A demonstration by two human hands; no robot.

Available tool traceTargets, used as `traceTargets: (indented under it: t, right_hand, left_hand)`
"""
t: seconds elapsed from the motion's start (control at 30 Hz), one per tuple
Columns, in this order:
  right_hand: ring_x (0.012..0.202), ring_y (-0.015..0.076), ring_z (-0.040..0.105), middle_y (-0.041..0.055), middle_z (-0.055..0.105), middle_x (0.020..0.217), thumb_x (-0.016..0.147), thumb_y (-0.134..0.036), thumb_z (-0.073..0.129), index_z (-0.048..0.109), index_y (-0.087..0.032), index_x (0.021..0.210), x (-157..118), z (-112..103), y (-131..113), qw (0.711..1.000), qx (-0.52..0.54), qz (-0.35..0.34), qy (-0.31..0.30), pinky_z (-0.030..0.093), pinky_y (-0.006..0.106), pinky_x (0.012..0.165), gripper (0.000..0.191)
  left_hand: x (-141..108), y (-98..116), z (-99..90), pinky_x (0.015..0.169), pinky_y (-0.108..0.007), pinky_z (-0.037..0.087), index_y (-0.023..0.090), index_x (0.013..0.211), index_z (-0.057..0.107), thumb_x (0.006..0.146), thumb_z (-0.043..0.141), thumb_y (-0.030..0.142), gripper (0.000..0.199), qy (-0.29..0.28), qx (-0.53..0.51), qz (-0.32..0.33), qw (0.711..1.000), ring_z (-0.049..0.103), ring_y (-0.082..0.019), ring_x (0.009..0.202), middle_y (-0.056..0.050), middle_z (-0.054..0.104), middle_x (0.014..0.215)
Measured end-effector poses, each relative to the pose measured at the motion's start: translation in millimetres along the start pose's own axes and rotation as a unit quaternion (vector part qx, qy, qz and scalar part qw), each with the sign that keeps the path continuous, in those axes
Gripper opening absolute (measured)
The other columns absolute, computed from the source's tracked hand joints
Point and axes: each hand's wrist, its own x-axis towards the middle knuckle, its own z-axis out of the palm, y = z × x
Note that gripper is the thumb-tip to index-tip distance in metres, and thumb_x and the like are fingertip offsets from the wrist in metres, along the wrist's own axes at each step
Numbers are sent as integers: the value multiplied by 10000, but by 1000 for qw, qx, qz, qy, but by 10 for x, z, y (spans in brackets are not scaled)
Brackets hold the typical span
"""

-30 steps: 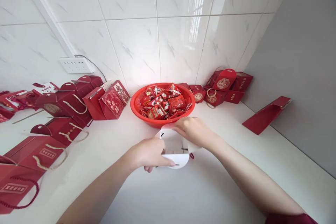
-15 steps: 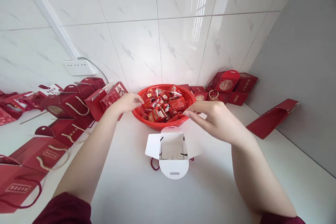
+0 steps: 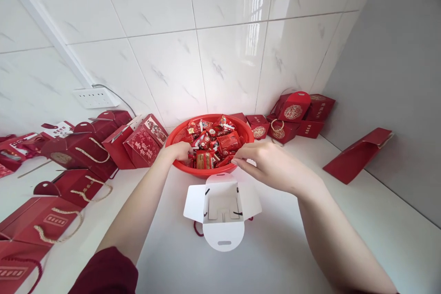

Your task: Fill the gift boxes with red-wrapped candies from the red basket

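My left hand [image 3: 180, 151] now reaches inside the round red plastic basket [image 3: 203, 173] of red-wrapped sweets [image 3: 228, 141], my right hand [image 3: 267, 161] stays near; whether curled fingers pinch, I cannot tell.

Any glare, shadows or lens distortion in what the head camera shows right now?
Head view: bright streaks of glare on the wall tiles; head view: a soft shadow on the table, right of the open white box; head view: tile joints lean, suggesting wide-lens distortion.

Chinese characters [image 3: 144, 145] on red boxes [image 3: 132, 155], none clearly readable
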Motion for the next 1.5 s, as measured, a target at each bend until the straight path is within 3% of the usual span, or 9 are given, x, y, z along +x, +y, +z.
traceTargets:
  t: [0.1, 0.3, 0.4, 0.6, 0.77, 0.9, 1.03, 1.27, 1.5]
  right_hand:
    - [577, 131, 462, 5, 593, 692, 1000, -256, 468, 598, -199, 739, 21, 12, 7, 1000, 8, -4, -6, 333, 281, 540, 297]
    - [591, 129, 481, -3, 588, 678, 996, -231, 472, 559, -197, 691, 79, 89, 37, 1000, 5, -2, -24, 324, 287, 545, 319]
    - [597, 136, 517, 6, 613, 702, 993, -239, 466, 571, -200, 707, 101, 140, 56, 999, 2, 22, -38, 331, 288, 547, 307]
    - [623, 149, 554, 12, 638, 730, 988, -248, 456, 562, -207, 718, 129, 230, 79, 997, 1, 49, -67, 341, 282, 556, 293]
    - [595, 145, 528, 3, 618, 685, 983, -249, 451, 507, -207, 676, 136, 257, 85, 996, 0, 52, -74, 318, 287, 536, 315]
    - [575, 141, 514, 1, 600, 662, 970, -246, 460, 515, -208, 670, 127, 245, 92, 997, -3, 48, -67, 305, 290, 527, 308]
    - [558, 137, 479, -5, 586, 646, 964, -243, 454, 509, -208, 669, 124, 238, 92, 996, -10, 52, -67, 303, 290, 534, 302]
    - [560, 133, 467, -3, 583, 649, 958, -233, 456, 518, -207, 680, 129, 242, 90, 995, -9, 64, -74, 285, 283, 535, 286]
    - [597, 137, 507, 6, 643, 709, 960, -253, 460, 603, -200, 727, 128, 239, 77, 993, 10, 96, -73, 304, 276, 536, 278]
  left_hand:
    - [-70, -73, -101, 682, -259, 480, 180, 910, 730, 635, 833, 335, 332, -16, 8, 6, 1000, 640, -204, 794, -14, 682, 813]
    - [-333, -71, -142, 625, -242, 414, 193, 1060, 706, 745, 670, 535, 466, 44, -22, 35, 998, 591, -175, 712, 7, 644, 728]
    - [-385, -82, -80, 659, -250, 450, 182, 1010, 729, 756, 651, 555, 458, 64, -71, 45, 994, 610, -185, 722, -7, 696, 763]
    - [-383, -103, -55, 894, -273, 493, 196, 976, 768, 849, 547, 494, 391, 113, -148, 57, 981, 670, -228, 986, -14, 769, 1004]
    - [-422, -83, -68, 878, -286, 524, 165, 984, 751, 874, 527, 423, 359, 118, -158, 61, 978, 709, -208, 904, -48, 779, 935]
    - [-456, -61, -56, 916, -268, 505, 200, 975, 751, 854, 573, 425, 312, 153, -123, 74, 978, 692, -204, 983, -32, 767, 1050]
    - [-374, -46, 41, 871, -250, 513, 223, 1001, 755, 826, 605, 466, 334, 108, -69, 29, 991, 695, -206, 982, -27, 769, 1064]
    - [-143, -7, 189, 863, -320, 487, 279, 764, 804, 645, 762, 337, 139, 85, 8, -62, 994, 703, -260, 907, -20, 794, 876]
    - [-226, 75, 142, 838, -360, 517, 262, 683, 802, 672, 771, 266, 33, 173, -11, -96, 980, 712, -303, 905, -59, 792, 865]
